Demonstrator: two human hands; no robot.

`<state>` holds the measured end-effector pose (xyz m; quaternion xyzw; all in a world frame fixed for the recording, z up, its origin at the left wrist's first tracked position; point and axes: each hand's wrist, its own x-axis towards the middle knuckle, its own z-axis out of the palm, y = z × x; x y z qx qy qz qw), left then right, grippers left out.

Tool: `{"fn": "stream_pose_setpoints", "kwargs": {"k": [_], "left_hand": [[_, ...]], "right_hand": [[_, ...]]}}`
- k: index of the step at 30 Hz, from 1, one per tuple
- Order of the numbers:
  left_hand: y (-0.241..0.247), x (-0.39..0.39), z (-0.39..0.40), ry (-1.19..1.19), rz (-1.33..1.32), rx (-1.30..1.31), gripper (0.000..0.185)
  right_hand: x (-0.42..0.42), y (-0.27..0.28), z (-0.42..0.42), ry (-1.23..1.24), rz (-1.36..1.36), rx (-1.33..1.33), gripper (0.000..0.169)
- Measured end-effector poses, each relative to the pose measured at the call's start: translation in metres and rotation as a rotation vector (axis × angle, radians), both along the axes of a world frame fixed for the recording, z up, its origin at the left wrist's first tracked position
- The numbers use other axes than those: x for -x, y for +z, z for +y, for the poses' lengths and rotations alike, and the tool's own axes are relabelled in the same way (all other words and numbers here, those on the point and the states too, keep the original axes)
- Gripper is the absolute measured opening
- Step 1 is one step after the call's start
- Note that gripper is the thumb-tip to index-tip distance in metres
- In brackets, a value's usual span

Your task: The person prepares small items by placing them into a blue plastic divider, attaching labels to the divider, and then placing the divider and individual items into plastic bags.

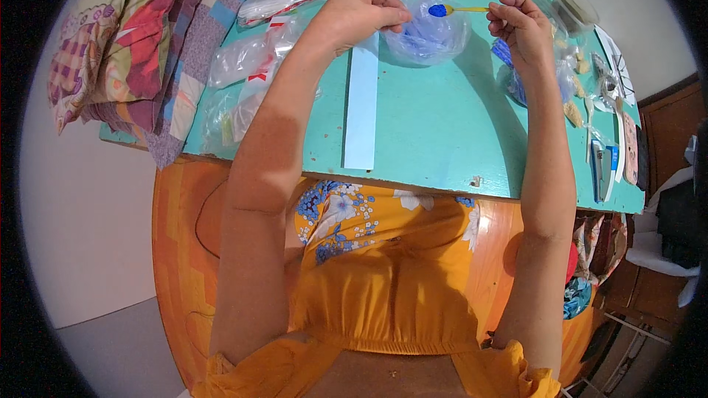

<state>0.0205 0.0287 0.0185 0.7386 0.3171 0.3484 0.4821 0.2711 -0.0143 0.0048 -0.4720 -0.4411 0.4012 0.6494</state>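
Note:
My right hand [517, 25] pinches the handle of a small yellow spoon [470, 9]. Deep blue powder [437, 10] is heaped in the spoon's bowl, which points left. Across from it is my left hand [381, 5], its fingers curled and the index finger lifted apart from the thumb; whether it grips a bit of clear plastic cannot be made out. Below and between the hands sits a clear plastic bag [428, 41] with blue contents. A pale blue paper strip [362, 110] lies lengthwise on the turquoise table [431, 121], its far end under my left hand.
Packs of clear plastic bags [240, 66] and folded patchwork cloth [188, 50] lie at left. Right of my right forearm are a bag with blue contents [517, 91], small tan bundles [573, 114], a blue stapler [604, 171] and a pink phone case [629, 149].

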Motion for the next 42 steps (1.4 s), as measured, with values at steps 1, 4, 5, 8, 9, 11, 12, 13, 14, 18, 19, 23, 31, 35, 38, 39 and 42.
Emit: {"fn": "stream_pose_setpoints", "kwargs": {"k": [1, 4, 5, 8, 9, 11, 12, 13, 14, 18, 19, 23, 31, 35, 38, 39, 42], "left_hand": [[-0.001, 0.000, 0.000, -0.002, -0.009, -0.010, 0.036], [-0.002, 0.000, 0.001, 0.007, -0.014, -0.039, 0.036], [-0.001, 0.000, 0.000, 0.020, -0.001, -0.047, 0.036], [0.000, 0.002, 0.002, 0.050, 0.060, -0.051, 0.036], [-0.001, 0.002, 0.003, 0.059, 0.085, -0.050, 0.037], [0.000, 0.002, 0.002, 0.064, 0.180, 0.001, 0.037], [0.000, 0.002, 0.002, 0.069, 0.227, 0.027, 0.037], [-0.003, 0.002, 0.002, 0.048, 0.238, 0.054, 0.037], [-0.008, 0.001, 0.004, 0.027, 0.249, 0.080, 0.037], [-0.021, -0.003, 0.010, -0.023, 0.222, 0.126, 0.037], [-0.021, -0.003, 0.010, 0.002, 0.204, 0.120, 0.037], [-0.011, 0.000, 0.006, 0.057, 0.110, 0.080, 0.035], [0.001, 0.003, 0.003, -0.056, -0.062, 0.037, 0.034], [0.003, 0.001, -0.001, -0.060, -0.039, 0.047, 0.035], [0.003, 0.002, -0.002, -0.064, -0.010, 0.030, 0.036], [0.003, 0.002, -0.003, -0.064, -0.001, 0.021, 0.036], [0.005, 0.001, -0.005, -0.054, 0.043, -0.005, 0.037]], "right_hand": [[0.001, 0.001, -0.001, -0.001, -0.005, 0.003, 0.023], [0.004, 0.001, -0.002, -0.031, -0.037, -0.013, 0.021], [0.006, 0.001, -0.002, -0.040, -0.073, -0.024, 0.020], [0.018, 0.000, -0.005, -0.045, -0.189, -0.073, 0.018], [0.024, -0.005, -0.005, -0.028, -0.231, -0.101, 0.017], [0.033, -0.012, -0.004, 0.009, -0.301, -0.127, 0.016], [0.037, -0.015, -0.003, 0.032, -0.330, -0.126, 0.016], [0.040, -0.017, -0.003, 0.054, -0.358, -0.124, 0.015], [0.043, -0.019, -0.003, 0.062, -0.350, -0.111, 0.017], [0.037, -0.023, 0.000, 0.065, -0.205, -0.039, 0.020], [0.034, -0.020, 0.000, 0.048, -0.163, -0.030, 0.020], [0.017, -0.009, -0.001, -0.009, -0.071, -0.025, 0.022], [0.001, 0.001, 0.000, -0.035, -0.017, -0.042, 0.026], [0.000, 0.002, 0.000, -0.036, -0.003, -0.057, 0.027], [-0.003, 0.004, -0.001, -0.031, 0.030, -0.067, 0.027], [-0.003, 0.005, -0.001, -0.030, 0.046, -0.071, 0.026], [-0.008, 0.007, 0.000, 0.004, 0.108, -0.095, 0.025]]}}
